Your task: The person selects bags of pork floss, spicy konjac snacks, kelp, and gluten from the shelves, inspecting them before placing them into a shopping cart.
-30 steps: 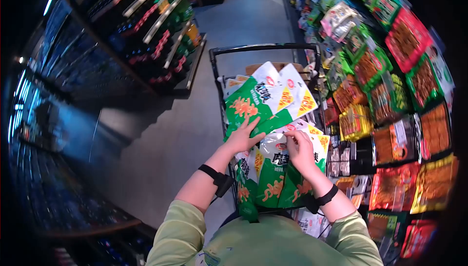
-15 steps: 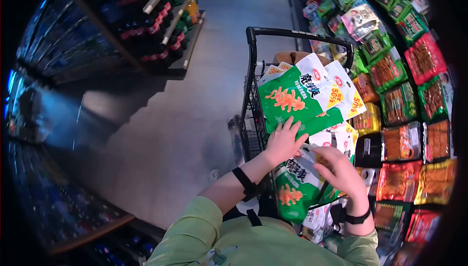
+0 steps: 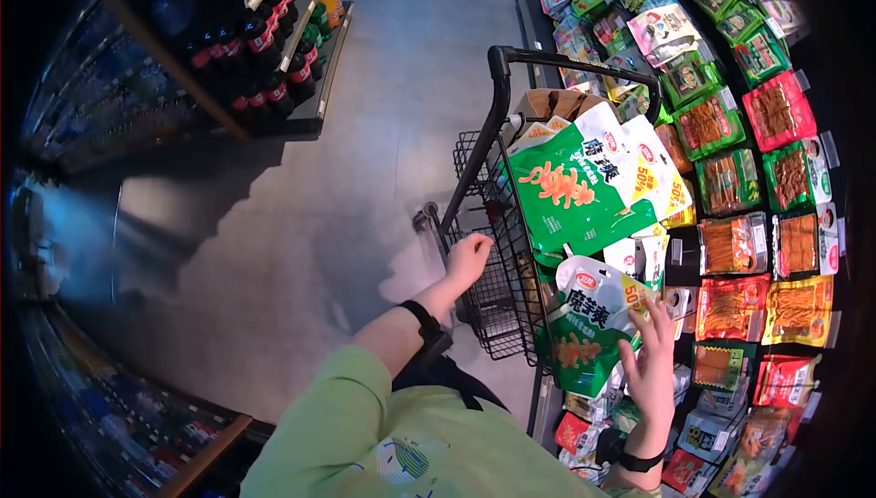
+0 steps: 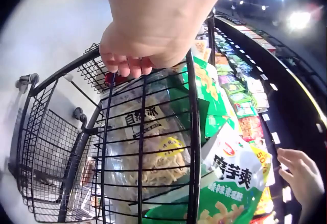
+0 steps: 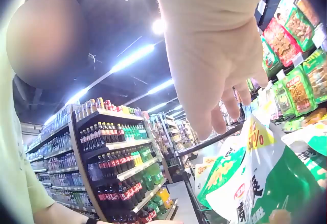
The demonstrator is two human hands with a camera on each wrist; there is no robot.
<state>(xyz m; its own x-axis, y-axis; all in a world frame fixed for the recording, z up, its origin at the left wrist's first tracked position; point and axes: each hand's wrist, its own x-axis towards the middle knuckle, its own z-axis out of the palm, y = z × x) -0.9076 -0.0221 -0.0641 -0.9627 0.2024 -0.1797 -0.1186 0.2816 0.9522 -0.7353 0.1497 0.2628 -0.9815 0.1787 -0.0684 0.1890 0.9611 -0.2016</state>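
A green-and-white snack bag point(image 3: 579, 334) stands upright at the near end of the shopping cart point(image 3: 504, 320). My right hand point(image 3: 651, 352) is beside its upper right corner, fingers spread and relaxed; in the right wrist view the fingertips overlap the bag's top. Off the cart's left side hangs my left hand point(image 3: 468, 261), its fingers loosely curled with nothing held. The left wrist view has this hand point(image 4: 145, 50) over the wire side. Larger green-and-white bags point(image 3: 570, 197) lie on top of the load, farther in.
A clear bag of pale snacks point(image 4: 148, 147) shows through the cart's wires. Close along the right runs a shelf of packaged snacks point(image 3: 725, 238). Bottle shelves point(image 3: 265, 42) stand at the left, with grey floor point(image 3: 365, 160) between. The cart handle point(image 3: 584, 65) is at the far end.
My left hand has come off the upper bags and moved left, outside the cart. The right hand has shifted to the near bag's right corner, fingers spread. The head view has turned left.
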